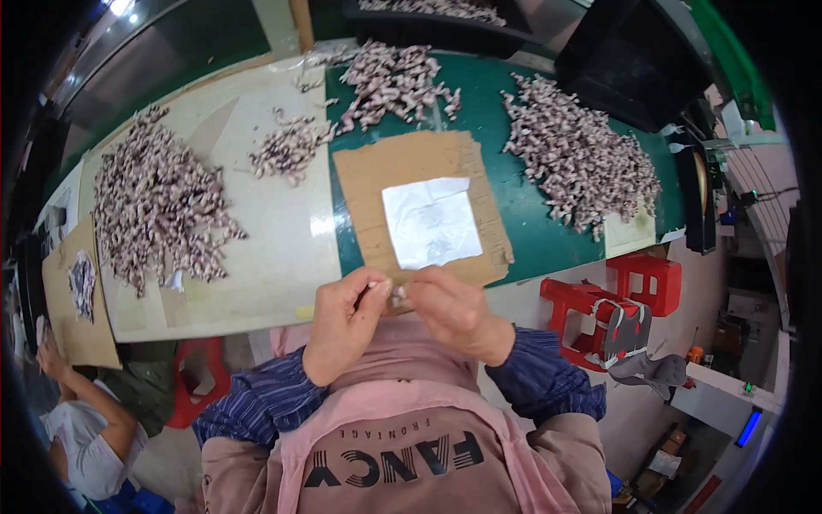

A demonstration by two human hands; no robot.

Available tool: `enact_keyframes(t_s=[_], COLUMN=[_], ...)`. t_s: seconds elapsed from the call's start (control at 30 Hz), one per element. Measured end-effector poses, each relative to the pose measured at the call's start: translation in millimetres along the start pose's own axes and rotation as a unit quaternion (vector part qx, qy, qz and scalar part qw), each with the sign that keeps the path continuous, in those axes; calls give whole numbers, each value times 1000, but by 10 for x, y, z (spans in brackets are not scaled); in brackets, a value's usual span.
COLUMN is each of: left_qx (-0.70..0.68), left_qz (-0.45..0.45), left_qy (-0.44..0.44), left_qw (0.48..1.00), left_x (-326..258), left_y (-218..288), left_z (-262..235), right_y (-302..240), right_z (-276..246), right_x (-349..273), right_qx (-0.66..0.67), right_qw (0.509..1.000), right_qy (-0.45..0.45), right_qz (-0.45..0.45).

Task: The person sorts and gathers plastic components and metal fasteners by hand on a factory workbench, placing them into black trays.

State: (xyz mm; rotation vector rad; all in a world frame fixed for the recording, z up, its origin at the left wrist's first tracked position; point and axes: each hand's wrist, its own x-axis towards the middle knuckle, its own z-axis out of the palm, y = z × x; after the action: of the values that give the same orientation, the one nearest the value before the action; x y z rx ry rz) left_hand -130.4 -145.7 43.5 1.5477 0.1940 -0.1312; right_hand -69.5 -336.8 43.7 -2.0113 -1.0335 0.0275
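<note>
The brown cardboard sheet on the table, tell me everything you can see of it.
The flat brown cardboard sheet is roughly four-sided, with ragged edges and worn, creased-looking ridges down its right side. It lies slightly askew on the dark green tabletop, reaching toward the near edge. A creased, shiny white sheet rests on it, hiding its middle. The left hand and right hand are at its near edge; whether they touch it, I can't tell.

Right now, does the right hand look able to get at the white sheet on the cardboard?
Probably yes: the right hand is close to the white sheet, with no pile between them, though its fingers seem busy with a small pale piece.
</note>
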Motion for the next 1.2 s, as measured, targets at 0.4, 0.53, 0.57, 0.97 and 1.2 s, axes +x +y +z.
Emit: enact_keyframes(t_s=[0.4,0.53,0.57,0.97,1.2], left_qx=[423,559,562,412,525], left_qz=[110,63,60,179,211], left_qy=[308,347,350,255,114], left_qw=[845,751,747,856,817], left_x=[297,341,341,731,1287], left_y=[448,488,447,560,124], left_z=[-2115,-2970,-3159,-1879,-1239], right_y=[1631,1701,1682,1774,1644], right_z=[-655,-633,-600,-572,-535], right_x=[992,1386,1444,1559,1569], right_qx=[-117,-137,-135,-181,-155], right_qw=[974,975,976,973,977], right_qy=[169,170,164,22,4], right_qz=[93,29,40,139,147])
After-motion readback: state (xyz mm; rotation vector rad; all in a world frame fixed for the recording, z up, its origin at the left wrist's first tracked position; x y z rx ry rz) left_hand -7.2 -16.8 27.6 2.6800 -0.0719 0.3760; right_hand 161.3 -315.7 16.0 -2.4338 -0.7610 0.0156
